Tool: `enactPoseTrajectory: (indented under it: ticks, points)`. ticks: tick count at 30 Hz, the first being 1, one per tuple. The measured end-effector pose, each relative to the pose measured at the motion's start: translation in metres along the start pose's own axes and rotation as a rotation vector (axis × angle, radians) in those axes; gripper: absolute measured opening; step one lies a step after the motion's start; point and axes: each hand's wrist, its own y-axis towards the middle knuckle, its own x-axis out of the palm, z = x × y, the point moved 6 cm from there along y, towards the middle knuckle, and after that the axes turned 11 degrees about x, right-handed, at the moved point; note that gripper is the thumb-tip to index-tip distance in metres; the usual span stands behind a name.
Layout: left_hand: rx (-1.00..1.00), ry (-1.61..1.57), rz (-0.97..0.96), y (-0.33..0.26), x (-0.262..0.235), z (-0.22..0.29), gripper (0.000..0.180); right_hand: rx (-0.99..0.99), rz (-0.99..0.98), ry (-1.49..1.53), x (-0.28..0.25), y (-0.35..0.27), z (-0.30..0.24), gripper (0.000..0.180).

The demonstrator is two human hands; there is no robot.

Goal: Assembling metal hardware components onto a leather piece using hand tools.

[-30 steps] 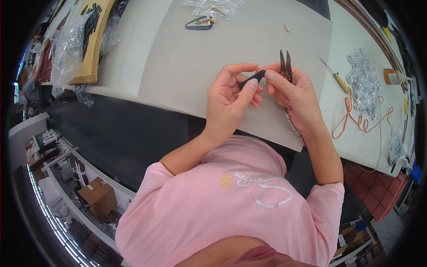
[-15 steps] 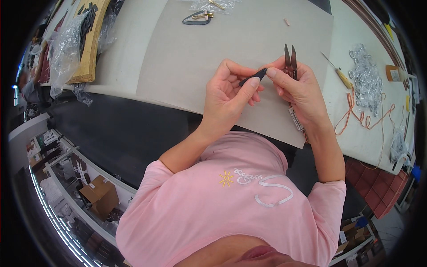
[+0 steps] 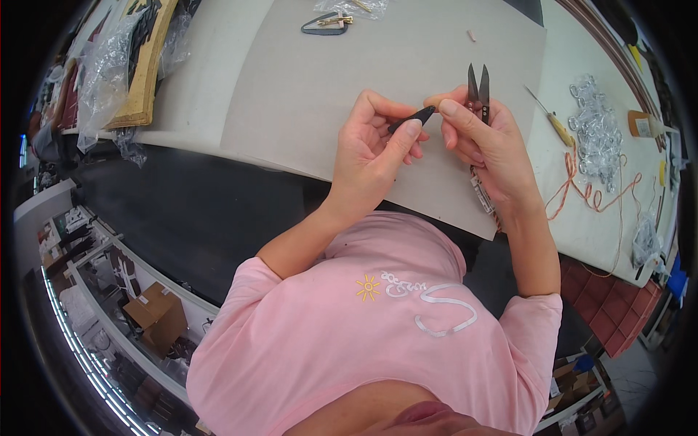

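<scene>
A small black tapered piece [image 3: 413, 119], perhaps leather, is pinched between thumb and fingers of my left hand [image 3: 367, 156]. Its narrow end points toward my right hand [image 3: 494, 149], whose thumb and index finger pinch close together at that tip; whether they grip it or a thread there is too small to tell. Tucked in the same right hand is a pair of thread snips [image 3: 485, 87], dark blades parted and pointing away from me. Its handle runs under the palm and comes out near the wrist beside a white label [image 3: 480, 190].
Under my hands lies a grey sheet [image 3: 305, 94]. Farther off are a dark loop with gold clips [image 3: 331, 25] and a plastic bag [image 3: 356, 7]. To the right are an awl [image 3: 558, 129], metal rings [image 3: 596, 131], orange cord [image 3: 574, 185] and a bottle [image 3: 643, 123]; left, a wooden tray [image 3: 142, 109].
My right thumb and index finger have drawn slightly back from the black piece, baring more of its tip. The snips have turned a little, and their blades look farther apart.
</scene>
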Motion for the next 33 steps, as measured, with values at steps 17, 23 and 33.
enactPoseTrajectory:
  ticks: [17, 23, 33]
  points:
    - [0.127, 0.237, -0.099, 0.004, 0.014, 0.019, 0.012, -0.097, 0.125, -0.261, -0.009, -0.012, 0.005, 0.018]
    - [-0.161, -0.099, -0.094, 0.003, 0.014, 0.012, 0.021, -0.075, 0.087, -0.011, 0.000, -0.027, 0.020, 0.013]
    - [-0.149, 0.029, -0.108, 0.000, -0.012, 0.021, 0.017, -0.263, 0.301, -0.545, -0.010, -0.050, -0.007, 0.023]
